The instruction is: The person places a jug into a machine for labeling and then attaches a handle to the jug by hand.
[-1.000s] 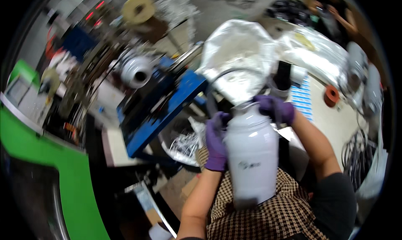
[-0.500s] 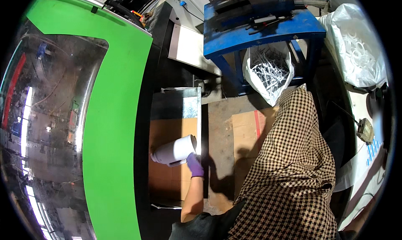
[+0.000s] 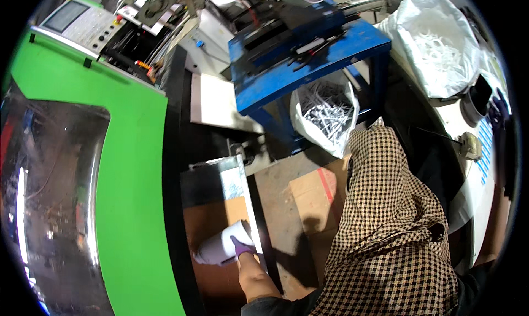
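Observation:
My left hand (image 3: 242,246), in a purple glove, grips the rim of a white plastic jug (image 3: 212,248). The jug lies tilted on its side, open end toward the hand, with a handle on its lower side. It is over a metal-sided tray (image 3: 246,190) lined with brown cardboard. Whether the jug rests on the cardboard I cannot tell. At the far right rim, a dark purple shape seems to be my right hand (image 3: 499,111), beside the white work table (image 3: 460,200). Its fingers are too small and blurred to make out.
The green machine (image 3: 135,205) with a clear curved window stands left. Ahead, a blue metal table (image 3: 352,43) bears tools; beneath it a white sack (image 3: 336,145) holds thin white sticks. Another sack (image 3: 408,18) of white rings stands right, near a grey cylinder (image 3: 470,109).
The view has turned, so the scene sits lower and farther left. My left hand still holds the jug over the tray. More of the work table's far part shows at right.

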`<state>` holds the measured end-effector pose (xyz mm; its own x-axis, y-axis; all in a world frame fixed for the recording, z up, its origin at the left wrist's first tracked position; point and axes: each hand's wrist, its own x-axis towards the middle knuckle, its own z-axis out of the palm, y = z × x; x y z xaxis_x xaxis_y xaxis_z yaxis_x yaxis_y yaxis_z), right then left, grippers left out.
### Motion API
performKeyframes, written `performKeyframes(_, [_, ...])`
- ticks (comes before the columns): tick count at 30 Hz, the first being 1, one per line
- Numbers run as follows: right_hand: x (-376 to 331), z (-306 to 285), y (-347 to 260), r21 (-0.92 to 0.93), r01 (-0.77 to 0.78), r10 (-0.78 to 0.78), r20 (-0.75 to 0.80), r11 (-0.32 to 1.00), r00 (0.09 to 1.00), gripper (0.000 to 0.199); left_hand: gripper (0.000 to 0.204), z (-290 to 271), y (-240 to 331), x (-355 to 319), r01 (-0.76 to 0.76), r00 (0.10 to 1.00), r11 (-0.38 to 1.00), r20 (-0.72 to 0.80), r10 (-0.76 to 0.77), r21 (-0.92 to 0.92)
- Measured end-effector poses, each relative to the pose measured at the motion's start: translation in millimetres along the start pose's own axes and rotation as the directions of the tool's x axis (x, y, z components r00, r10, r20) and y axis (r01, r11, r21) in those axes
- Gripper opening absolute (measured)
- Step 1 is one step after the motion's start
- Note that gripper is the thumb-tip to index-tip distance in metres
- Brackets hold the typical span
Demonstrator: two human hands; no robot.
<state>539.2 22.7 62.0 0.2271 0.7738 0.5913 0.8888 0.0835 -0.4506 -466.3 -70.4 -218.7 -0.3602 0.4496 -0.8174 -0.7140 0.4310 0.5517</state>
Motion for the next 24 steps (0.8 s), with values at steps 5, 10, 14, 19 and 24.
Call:
performKeyframes(5, [-16,63,-125,0.606,-0.329,0.276,0.183,0.725,0.944,0.030,0.102,-4,-3,1,-0.357,0.933,0.894,-0.065,0.353,-0.271])
performKeyframes(10, [-36,133,-284,0.665,-0.290,-0.148,0.520,0.689,0.841,0.034,0.091,128,-32,-128,-0.310,0.801,0.757,0.271,0.534,-0.576])
performKeyframes(14, [-50,184,-363,0.693,0.053,-0.596,0.577,0.719,0.558,0.094,0.080,225,-106,-226,0.111,0.588,0.834,0.712,0.384,-0.541])
performKeyframes(19, [-64,206,-348,0.856,-0.011,-0.525,0.328,0.517,0.786,0.041,0.069,227,-174,-215,-0.171,0.577,0.943,0.746,0.332,-0.287])
performKeyframes(24, [-59,174,-292,0.844,0.120,-0.572,0.244,0.523,0.783,0.032,0.117,259,-61,-229,-0.297,0.371,0.859,0.778,0.507,-0.417])
